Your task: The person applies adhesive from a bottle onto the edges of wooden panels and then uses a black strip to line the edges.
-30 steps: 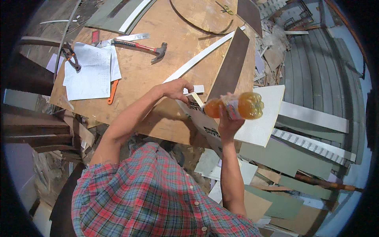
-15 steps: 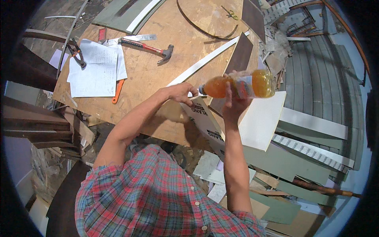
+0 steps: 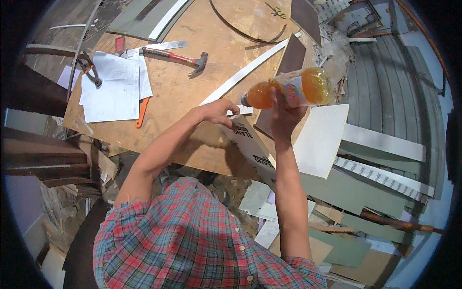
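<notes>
A clear plastic bottle (image 3: 315,86) of amber liquid lies nearly level in my right hand (image 3: 286,115), its fingers wrapped round the middle. Its dark-capped neck points left, toward my left hand, and the label is partly covered. My left hand (image 3: 220,111) pinches the upper end of a printed white board (image 3: 246,142), which stands on edge and slopes down toward my right forearm. Beyond these fingers lies a small white piece (image 3: 245,110). Part of the board is hidden behind my right arm.
On the wooden table (image 3: 178,96) lie a claw hammer (image 3: 178,58), pincers (image 3: 91,70), written paper sheets (image 3: 110,86), an orange-handled tool (image 3: 142,113), a white strip (image 3: 250,70) and a dark board (image 3: 288,55). Boards and offcuts (image 3: 356,192) fill the right side.
The bottle in my right hand has risen slightly, its base end tipping up and its capped end lower. My left hand keeps its hold on the board. The view has shifted a little.
</notes>
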A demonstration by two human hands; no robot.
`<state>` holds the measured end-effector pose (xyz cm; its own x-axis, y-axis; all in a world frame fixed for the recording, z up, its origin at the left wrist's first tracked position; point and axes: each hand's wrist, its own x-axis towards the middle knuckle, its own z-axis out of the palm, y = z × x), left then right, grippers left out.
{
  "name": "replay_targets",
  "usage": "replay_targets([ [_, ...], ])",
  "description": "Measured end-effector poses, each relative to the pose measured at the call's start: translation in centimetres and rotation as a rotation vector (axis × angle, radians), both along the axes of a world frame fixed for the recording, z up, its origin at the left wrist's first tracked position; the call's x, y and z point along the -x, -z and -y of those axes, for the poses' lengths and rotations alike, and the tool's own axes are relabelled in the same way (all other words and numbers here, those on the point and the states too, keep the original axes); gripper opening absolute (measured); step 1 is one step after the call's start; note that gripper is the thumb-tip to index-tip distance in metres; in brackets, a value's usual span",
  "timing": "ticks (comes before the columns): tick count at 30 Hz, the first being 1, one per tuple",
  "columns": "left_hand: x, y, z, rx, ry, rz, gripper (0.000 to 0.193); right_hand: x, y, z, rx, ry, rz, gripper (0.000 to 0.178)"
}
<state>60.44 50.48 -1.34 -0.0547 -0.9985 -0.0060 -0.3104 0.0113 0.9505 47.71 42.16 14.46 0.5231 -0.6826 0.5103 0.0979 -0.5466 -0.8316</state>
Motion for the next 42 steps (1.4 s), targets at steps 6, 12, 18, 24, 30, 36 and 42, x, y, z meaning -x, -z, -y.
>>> replay_targets([
  [6, 0.3, 0.1, 0.3, 0.059, -0.034, 0.060, 0.049, 3.0, 2.2, -0.3, -0.075, -0.033, -0.019, 0.045],
  [12, 0.0, -0.2, 0.5, 0.024, -0.037, 0.112, 0.048, 7.0, 1.7, -0.1, 0.127, 0.089, -0.344, 0.043],
  [18, -0.1, 0.8, 0.7, 0.044, -0.022, 0.100, 0.044, 16.8, 1.6, -0.2, -0.138, 0.128, -0.312, 0.044],
  [24, 0.1, 0.9, 0.9, 0.098, -0.051, 0.140, 0.040, 27.7, 2.1, -1.3, -0.046, 0.404, -0.277, 0.054],
  [30, 0.3, -0.2, 1.1, 0.065, -0.011, 0.124, 0.039, 42.4, 3.9, -2.2, 0.081, 0.740, -0.250, 0.058],
  [36, 0.2, 0.2, 1.4, -0.040, -0.008, 0.091, 0.040, 51.7, 4.8, -6.3, 0.118, 1.351, -0.436, 0.064],
  [42, 0.8, -2.4, 0.6, -0.041, -0.031, 0.165, 0.060, 59.5, 15.4, -17.7, -0.272, 1.669, 0.181, 0.060],
])
